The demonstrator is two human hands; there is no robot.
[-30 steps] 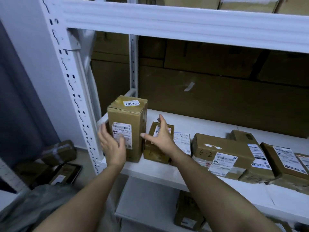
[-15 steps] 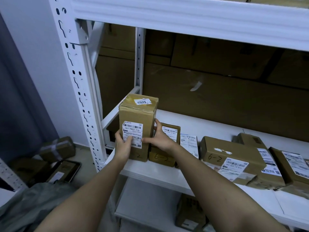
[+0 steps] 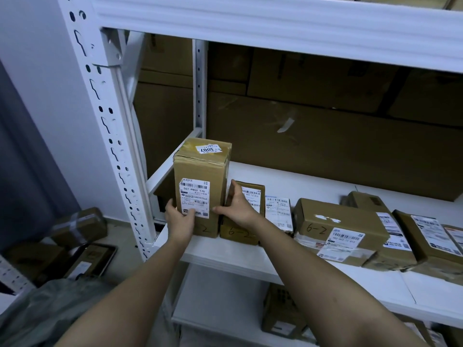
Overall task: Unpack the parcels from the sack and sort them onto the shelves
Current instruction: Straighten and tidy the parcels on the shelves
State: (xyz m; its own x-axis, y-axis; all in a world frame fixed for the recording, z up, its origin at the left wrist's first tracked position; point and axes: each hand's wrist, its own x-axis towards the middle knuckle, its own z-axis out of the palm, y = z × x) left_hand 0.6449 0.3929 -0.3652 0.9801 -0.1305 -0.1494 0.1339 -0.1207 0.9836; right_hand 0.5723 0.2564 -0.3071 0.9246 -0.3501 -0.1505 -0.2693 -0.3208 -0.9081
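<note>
A tall brown parcel (image 3: 202, 186) stands upright at the left end of the white shelf (image 3: 250, 256), its top sticker reading 3007 and a white shipping label on its front face. The left hand (image 3: 180, 220) grips the tall parcel low on its left front corner: the thumb lies across the bottom of the label and the fingers wrap round the left side, out of sight. The right hand (image 3: 238, 207) clasps the opposite lower corner, its thumb stretched flat along the front face toward the label while the fingers reach up into the gap on the parcel's right side. So both hands are spread just as wide as the parcel and hold it between them. Just right of the tall parcel, with those fingers in between, a shorter box (image 3: 244, 221) marked 6-2 stands on the shelf. Further right of the tall parcel come a flat white-labelled packet (image 3: 278, 212) and then a low box (image 3: 338, 227) also marked 6-2, with more labelled boxes (image 3: 411, 236) beyond. Left of the tall parcel rises the white perforated upright (image 3: 107, 126) of the rack. Down on the floor, left of the tall parcel, lie several taped parcels (image 3: 80, 225), and a grey sack (image 3: 50, 311) fills the lower left corner.
</note>
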